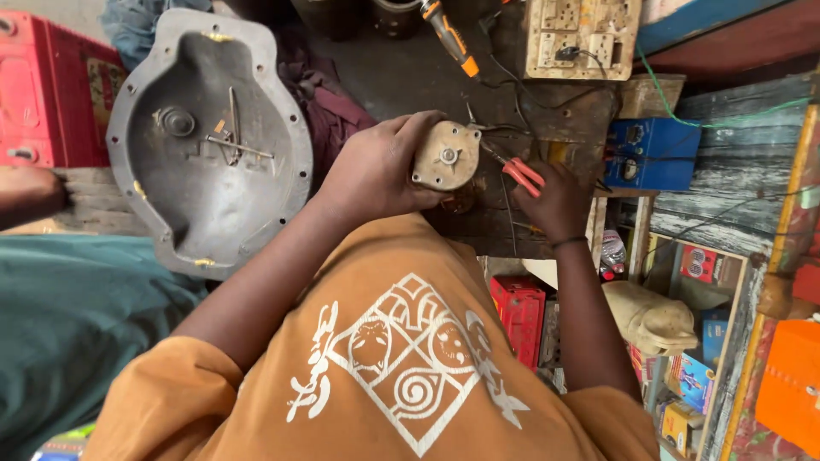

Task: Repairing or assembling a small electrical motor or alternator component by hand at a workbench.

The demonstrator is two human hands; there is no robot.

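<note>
My left hand (376,171) is closed around a small round tan motor (446,156), held above a dark workbench (401,77) with its shaft end facing up. To its right, my right hand (555,203) grips red-handled pliers (523,175). The pliers' jaws point left towards the motor's side, where thin wires run. My orange printed shirt fills the lower part of the view.
A large grey cast metal cover (205,137) lies at left, beside a red crate (51,85). An orange-handled screwdriver (453,38), a socket board (581,34) and a blue box (653,154) sit at the back. Another person's arm (30,192) shows at far left. Shelves with boxes (683,376) stand at right.
</note>
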